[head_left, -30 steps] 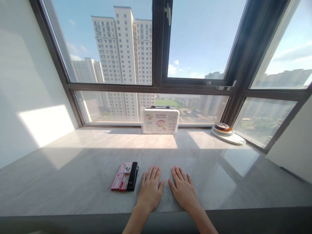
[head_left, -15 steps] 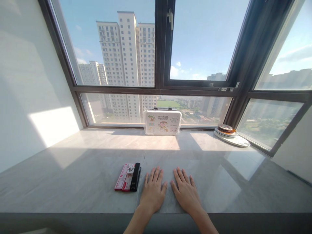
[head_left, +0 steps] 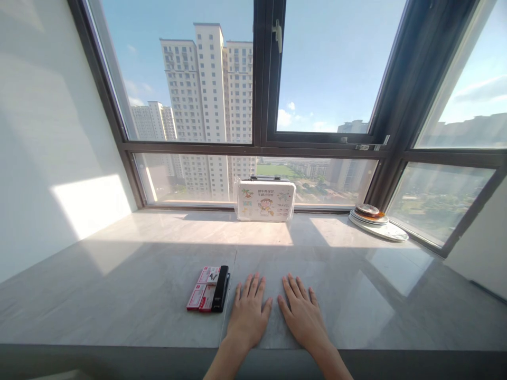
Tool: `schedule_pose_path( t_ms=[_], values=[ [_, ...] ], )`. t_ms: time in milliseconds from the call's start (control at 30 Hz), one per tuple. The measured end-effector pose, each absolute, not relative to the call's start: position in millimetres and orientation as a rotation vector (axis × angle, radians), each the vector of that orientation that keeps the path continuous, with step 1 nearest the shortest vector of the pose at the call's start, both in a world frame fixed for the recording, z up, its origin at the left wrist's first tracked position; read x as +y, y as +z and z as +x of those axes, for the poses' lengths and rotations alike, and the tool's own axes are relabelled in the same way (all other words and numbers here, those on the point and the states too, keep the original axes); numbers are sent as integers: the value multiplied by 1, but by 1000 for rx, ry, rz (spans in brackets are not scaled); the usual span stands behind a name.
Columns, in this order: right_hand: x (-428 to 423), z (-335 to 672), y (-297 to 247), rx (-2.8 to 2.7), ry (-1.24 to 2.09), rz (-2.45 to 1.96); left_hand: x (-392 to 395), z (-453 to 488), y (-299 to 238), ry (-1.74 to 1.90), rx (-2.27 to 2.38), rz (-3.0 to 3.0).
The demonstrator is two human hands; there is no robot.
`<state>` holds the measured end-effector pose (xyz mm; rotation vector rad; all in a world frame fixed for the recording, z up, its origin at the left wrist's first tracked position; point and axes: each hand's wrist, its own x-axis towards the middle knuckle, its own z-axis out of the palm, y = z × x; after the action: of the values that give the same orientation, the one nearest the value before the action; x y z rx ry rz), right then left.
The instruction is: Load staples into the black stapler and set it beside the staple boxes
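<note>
My left hand (head_left: 247, 313) and my right hand (head_left: 303, 315) lie flat, palms down, side by side on a pale marble window sill (head_left: 119, 295) near its front edge. Both have their fingers stretched out and hold nothing. Just left of my left hand a black stapler (head_left: 220, 288) lies lengthwise. Against the stapler's left side lie small red and white boxes (head_left: 202, 289), close together.
A white case with cartoon prints (head_left: 265, 200) stands upright against the window at the back centre. A stack of round plates (head_left: 376, 221) sits at the back right corner. A white wall (head_left: 47, 132) bounds the sill on the left.
The view has shifted a little, so everything sits slightly to the right and lower in the picture. My hands stay flat in the same place on the sill.
</note>
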<state>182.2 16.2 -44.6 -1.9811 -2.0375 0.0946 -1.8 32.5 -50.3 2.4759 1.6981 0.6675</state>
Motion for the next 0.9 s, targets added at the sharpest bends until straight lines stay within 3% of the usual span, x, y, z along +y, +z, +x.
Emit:
schedule_pose_path(
  t_ms=[900],
  values=[
    [14,182,-44,-2058,61,-1986,28,-1,-49,556,1774,2484]
  ],
)
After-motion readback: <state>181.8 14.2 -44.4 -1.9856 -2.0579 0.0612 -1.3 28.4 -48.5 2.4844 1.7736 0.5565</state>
